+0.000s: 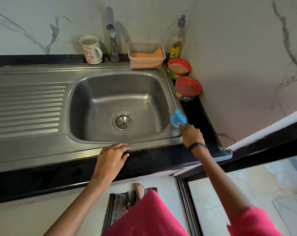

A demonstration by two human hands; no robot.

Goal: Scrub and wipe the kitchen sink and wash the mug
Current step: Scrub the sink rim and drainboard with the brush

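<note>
Black counter (161, 160) w/ steel sink (86, 140) set in, marble-look wall behind. Basin looks wet but no suds showing. Right hand (192, 135) grips a blue scrubber (178, 118) on the sink's right rim; left hand (112, 155) rests flat, fingers relaxed, on the front rim. Mug (90, 49) stands upright by the tap (112, 34) at the back, untouched, so probably mid-scrub; wipe & mug wash likely remain. Orange cloth (146, 56) sits in its tub.

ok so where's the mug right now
In the head view the mug stands upright at the back left of the sink, on its rear ledge just left of the tap, against the wall.
</note>
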